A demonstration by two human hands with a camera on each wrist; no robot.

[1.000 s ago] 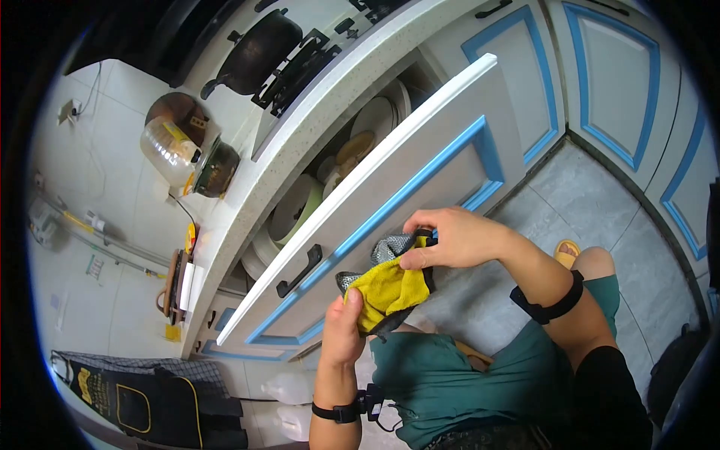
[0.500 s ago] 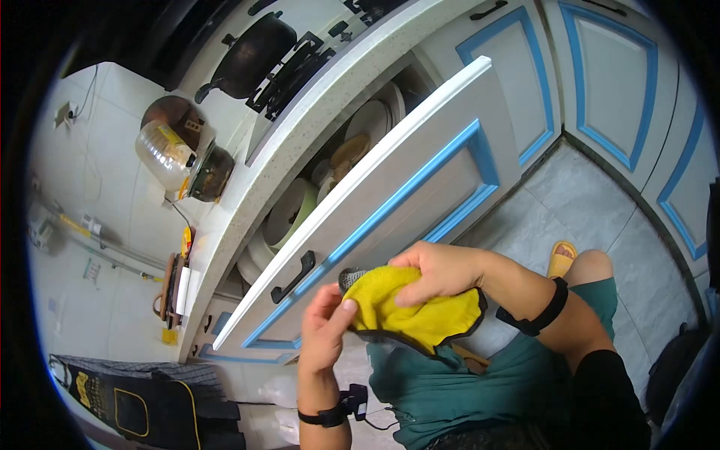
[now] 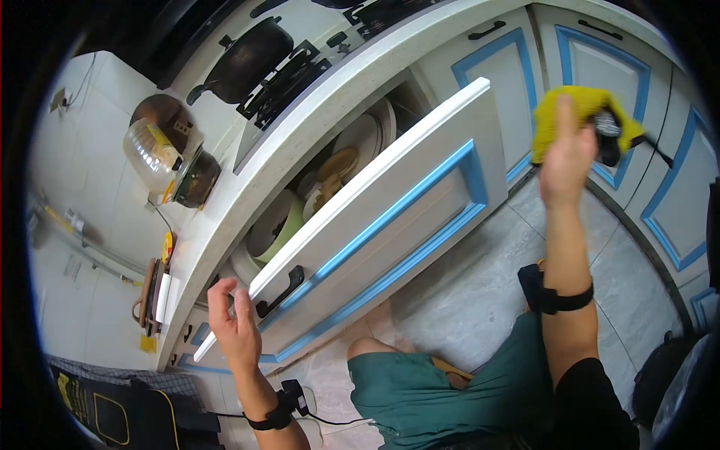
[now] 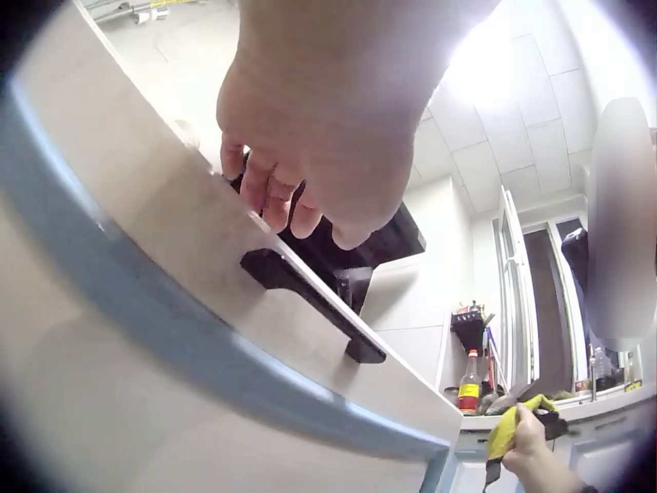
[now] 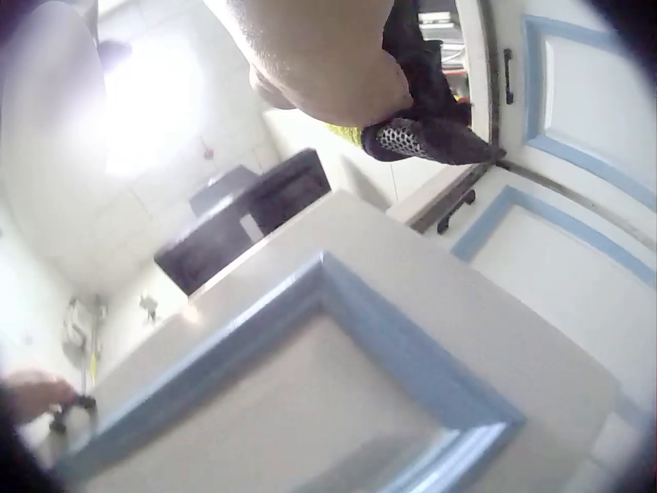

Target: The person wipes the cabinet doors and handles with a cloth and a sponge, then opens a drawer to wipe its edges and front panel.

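My right hand [image 3: 568, 161] grips a yellow cloth [image 3: 551, 105] with dark edging and a grey, mesh-like patch, held up at the right before the far cupboards. The cloth's dark, dotted part [image 5: 411, 141] hangs below the hand in the right wrist view. At the left end of the pulled-out drawer [image 3: 375, 225], my left hand [image 3: 236, 330] holds nothing, its fingers loosely bent. In the left wrist view these fingers [image 4: 275, 190] overlap the drawer's top edge, just above the black handle [image 4: 308, 303].
Plates [image 3: 360, 139] and a pale green bowl [image 3: 289, 217] stand inside the drawer. Above it runs the speckled counter [image 3: 315, 105], with a black pot [image 3: 255, 60] by the gas hob. Blue-trimmed cupboards [image 3: 600, 67] line the right. My legs are close before the drawer.
Both hands were on the yellow cloth in front of the drawer. The left hand has let go and moved left to the drawer's edge; the right has carried the cloth up and right.
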